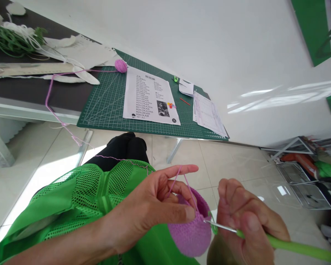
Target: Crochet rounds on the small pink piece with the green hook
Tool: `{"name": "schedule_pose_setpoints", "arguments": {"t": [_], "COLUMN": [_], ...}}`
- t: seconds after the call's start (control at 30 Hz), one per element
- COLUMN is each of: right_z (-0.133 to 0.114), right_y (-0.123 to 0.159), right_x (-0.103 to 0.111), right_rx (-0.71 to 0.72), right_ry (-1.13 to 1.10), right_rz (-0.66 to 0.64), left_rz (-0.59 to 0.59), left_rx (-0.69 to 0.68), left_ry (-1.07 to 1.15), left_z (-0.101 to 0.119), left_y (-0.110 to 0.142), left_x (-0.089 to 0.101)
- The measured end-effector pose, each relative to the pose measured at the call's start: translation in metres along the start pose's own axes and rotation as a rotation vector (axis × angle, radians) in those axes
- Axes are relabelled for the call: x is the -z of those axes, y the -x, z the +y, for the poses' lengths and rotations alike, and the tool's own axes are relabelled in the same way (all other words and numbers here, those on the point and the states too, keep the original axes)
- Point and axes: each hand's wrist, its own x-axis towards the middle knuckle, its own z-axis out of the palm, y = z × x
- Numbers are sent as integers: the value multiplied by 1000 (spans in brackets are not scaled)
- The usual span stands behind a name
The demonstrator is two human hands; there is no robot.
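A rounded purple crochet piece [191, 235], hollow at the top, is pinched at its edge between thumb and fingers of my left hand [160, 202]. Purple yarn loops over that hand's raised index finger and runs down to the stitches. My right hand [248, 221] grips a crochet hook [295, 246] with a green handle and a silver shaft. The hook's tip meets the rim of the piece. Beside it hangs a green stitch marker [213, 224]. The yarn trails left across my lap and up to a purple yarn ball [120, 66] on the table.
A green cutting mat [107, 99] carries a printed pattern sheet [146, 99], more papers [208, 114], a red stick [185, 101] and small colourful markers [170, 105]. Green yarn [13, 40] and white pieces lie at the left. A person [328, 165] sits at far right.
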Motion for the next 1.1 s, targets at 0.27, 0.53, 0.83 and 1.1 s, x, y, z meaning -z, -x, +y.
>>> {"name": "schedule_pose_setpoints", "arguments": {"t": [0.27, 0.53, 0.83, 1.1], "right_z": [-3, 9, 13, 26], "right_y": [3, 9, 12, 11], "right_x": [-9, -12, -33, -40], "right_rx": [224, 232, 182, 278], "right_ry": [405, 386, 359, 379], "right_rz": [-24, 11, 222, 298], "left_rz": [5, 66, 167, 280], "left_rx": [-31, -132, -271, -365], "left_ry": [-86, -222, -212, 17], "left_z": [-5, -11, -14, -12], "left_y": [1, 0, 3, 3], "left_x": [1, -2, -5, -12]}}
